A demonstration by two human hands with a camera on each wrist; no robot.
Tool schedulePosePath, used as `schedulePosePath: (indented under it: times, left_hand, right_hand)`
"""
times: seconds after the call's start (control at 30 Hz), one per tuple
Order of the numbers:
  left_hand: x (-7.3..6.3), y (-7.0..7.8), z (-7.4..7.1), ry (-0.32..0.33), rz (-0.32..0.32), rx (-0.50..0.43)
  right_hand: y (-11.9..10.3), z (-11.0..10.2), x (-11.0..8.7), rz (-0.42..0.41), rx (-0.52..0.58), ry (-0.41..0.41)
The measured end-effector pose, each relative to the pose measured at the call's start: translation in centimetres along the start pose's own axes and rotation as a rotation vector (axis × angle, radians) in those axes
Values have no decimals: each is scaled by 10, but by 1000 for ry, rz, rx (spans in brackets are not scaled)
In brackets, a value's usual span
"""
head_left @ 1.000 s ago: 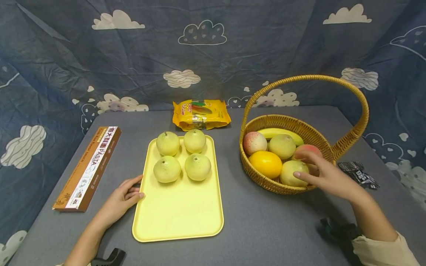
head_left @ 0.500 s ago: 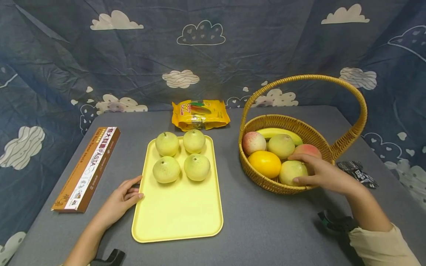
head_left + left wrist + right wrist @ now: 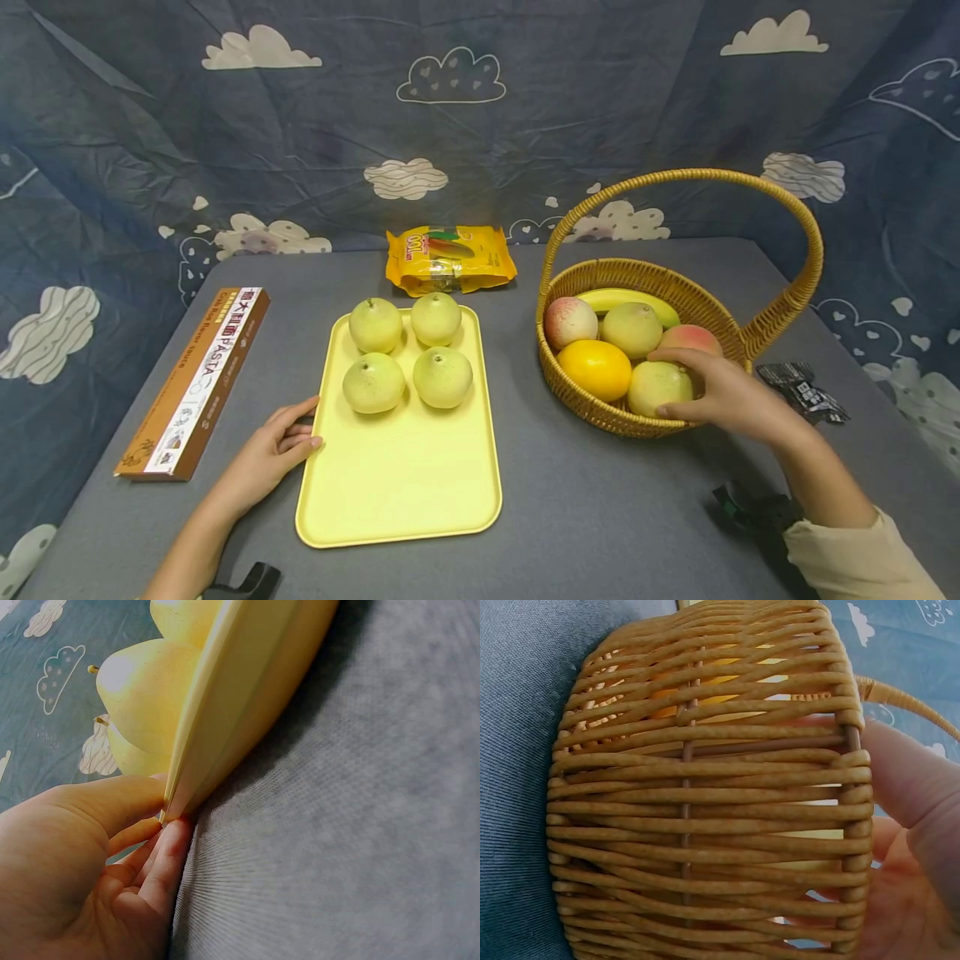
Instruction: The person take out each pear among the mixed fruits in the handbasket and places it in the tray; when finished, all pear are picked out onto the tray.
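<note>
My left hand (image 3: 266, 462) pinches the left rim of the yellow tray (image 3: 405, 483); in the left wrist view the thumb lies over the rim and the fingers below. Two rows of round yellow-green pears, among them a front pear (image 3: 373, 385), sit on the tray's far half. At right, my right hand (image 3: 738, 400) reaches over the near rim of the wicker basket (image 3: 551, 367) and grips a pear (image 3: 656, 387) inside it, thumb in front and fingers behind. In the right wrist view the basket weave mostly hides that pear.
Around the gripped pear lie a lemon (image 3: 596, 369), a peach (image 3: 572, 322), another pear (image 3: 632, 329), a banana (image 3: 622, 298) and a second peach (image 3: 690, 337). A pasta box (image 3: 198, 375), a yellow packet (image 3: 450, 260) and black wrappers (image 3: 806, 392) lie around. The basket handle (image 3: 690, 175) arches high.
My right hand has lowered onto the pear in the basket, and its fingers have closed round it. The left hand stays at the tray's rim.
</note>
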State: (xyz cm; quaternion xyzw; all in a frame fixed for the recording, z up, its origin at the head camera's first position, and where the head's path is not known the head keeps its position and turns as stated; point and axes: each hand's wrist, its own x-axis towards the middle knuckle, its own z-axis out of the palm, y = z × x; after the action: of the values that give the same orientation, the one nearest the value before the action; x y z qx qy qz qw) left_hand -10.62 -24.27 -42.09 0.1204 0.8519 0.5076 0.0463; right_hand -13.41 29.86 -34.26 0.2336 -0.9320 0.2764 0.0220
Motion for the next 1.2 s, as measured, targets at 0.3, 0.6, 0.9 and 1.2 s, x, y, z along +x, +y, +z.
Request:
schedulePosePath:
  times: [0.3, 0.6, 0.9, 1.2]
  left_hand:
    - [-1, 2, 0, -2, -15, -3]
    - [1, -3, 0, -4, -17, -2]
    - [0, -2, 0, -1, -4, 0]
    - [1, -2, 1, -10, -25, -4]
  right_hand:
    - [-8, -5, -3, 77, 60, 115]
    - [-41, -11, 2, 62, 91, 164]
    - [-87, 12, 24, -162, 180, 159]
    - [-127, 60, 49, -236, 276, -41]
